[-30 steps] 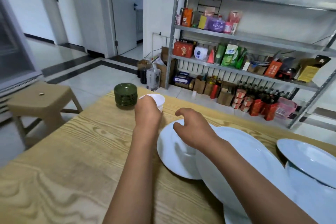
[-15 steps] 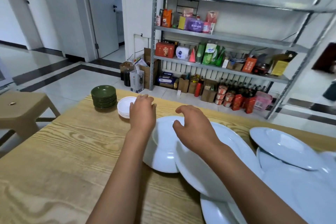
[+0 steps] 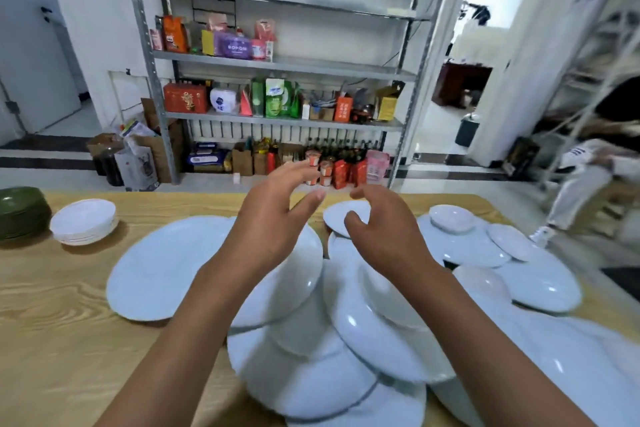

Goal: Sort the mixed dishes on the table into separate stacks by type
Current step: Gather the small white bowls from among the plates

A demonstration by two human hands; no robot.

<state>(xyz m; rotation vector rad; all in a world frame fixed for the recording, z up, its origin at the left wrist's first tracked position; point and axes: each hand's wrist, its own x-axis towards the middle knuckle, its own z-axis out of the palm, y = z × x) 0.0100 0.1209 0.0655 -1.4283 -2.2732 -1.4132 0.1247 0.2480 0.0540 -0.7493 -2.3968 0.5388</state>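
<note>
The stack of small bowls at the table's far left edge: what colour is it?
Dark green. The stack of bowls is cut off by the left edge of the head view, beside the stacked white saucers.

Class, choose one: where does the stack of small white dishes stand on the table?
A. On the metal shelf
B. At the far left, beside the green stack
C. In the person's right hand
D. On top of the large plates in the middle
B: the stack of small white dishes stands on the bare wood of the table beside the green stack, apart from the large plates.
</note>
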